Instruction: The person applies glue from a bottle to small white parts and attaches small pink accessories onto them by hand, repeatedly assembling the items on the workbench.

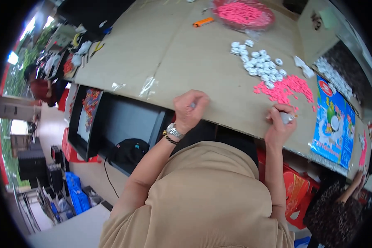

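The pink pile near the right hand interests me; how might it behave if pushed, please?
The pink pile would probably scatter, as its pieces lie loose on the table. Each piece looks small, so likely light.

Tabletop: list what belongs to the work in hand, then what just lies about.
Likely in use:
- whitish piece, right hand
- greyish piece, left hand
- white round pieces
- pink pieces

Seemingly lying about:
- orange object
- yellow-handled pliers
- blue printed packet

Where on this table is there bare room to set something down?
The widest bare patch lies left of the white rings, between the orange tool and the left hand. A smaller one sits between that hand and the right hand. The right side is crowded with rings, pink pieces and the blue packet.
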Motion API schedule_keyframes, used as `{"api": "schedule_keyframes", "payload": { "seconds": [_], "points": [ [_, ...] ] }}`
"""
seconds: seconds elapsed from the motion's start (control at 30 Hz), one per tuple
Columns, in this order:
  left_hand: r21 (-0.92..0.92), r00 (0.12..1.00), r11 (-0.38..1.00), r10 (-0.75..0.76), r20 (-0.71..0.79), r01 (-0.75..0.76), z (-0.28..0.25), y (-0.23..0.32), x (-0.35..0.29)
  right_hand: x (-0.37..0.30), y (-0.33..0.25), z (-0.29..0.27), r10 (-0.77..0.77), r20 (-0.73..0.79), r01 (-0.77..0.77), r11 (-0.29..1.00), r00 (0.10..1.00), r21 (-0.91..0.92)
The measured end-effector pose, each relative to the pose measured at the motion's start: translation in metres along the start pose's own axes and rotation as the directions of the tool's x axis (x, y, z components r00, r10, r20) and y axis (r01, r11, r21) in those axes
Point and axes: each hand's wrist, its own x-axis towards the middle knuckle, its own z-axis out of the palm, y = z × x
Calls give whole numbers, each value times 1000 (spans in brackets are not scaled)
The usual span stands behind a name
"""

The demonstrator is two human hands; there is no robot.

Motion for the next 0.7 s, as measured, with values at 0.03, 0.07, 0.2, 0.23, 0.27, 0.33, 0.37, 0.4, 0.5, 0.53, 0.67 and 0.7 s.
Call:
{"api": "schedule_keyframes", "payload": {
  "seconds": [0.03,0.07,0.2,0.23,0.27,0.33,0.37,0.4,0.5,0.53,0.67,0.7],
  "points": [
    [-8,1000,1000,12,26,-12,-3,3,1,0,1,0,-20,6,19,1000,1000,24],
    [9,1000,1000,2,19,-2,-4,5,1,0,1,-1,-41,0,41,998,999,40],
    [-39,996,995,-91,11,92,-5,6,6,4,1,-1,-8,36,7,999,999,33],
    [-55,993,991,-120,-12,119,-5,5,7,5,-1,1,33,37,-33,999,999,13],
    [-231,935,906,-350,60,354,-10,5,10,7,-2,3,74,35,-74,997,997,-7],
    [-641,850,594,-491,190,487,-20,8,28,13,-11,7,92,38,-93,996,995,4],
    [-864,761,115,-540,360,491,-22,13,35,16,-16,10,105,48,-106,994,993,22],
    [-861,750,98,-547,373,499,-19,19,40,20,-19,13,108,72,-108,994,992,2],
    [-835,690,-154,-494,529,529,-12,34,56,29,-36,28,183,164,-190,982,969,24],
    [-804,694,-64,-468,548,592,-8,37,57,32,-39,32,182,159,-186,982,970,13],
    [-758,702,19,-395,593,651,2,41,61,43,-51,47,202,355,-234,971,913,48],
    [-757,699,7,-390,599,653,5,40,62,45,-54,50,218,421,-279,956,880,89]
  ]
}}
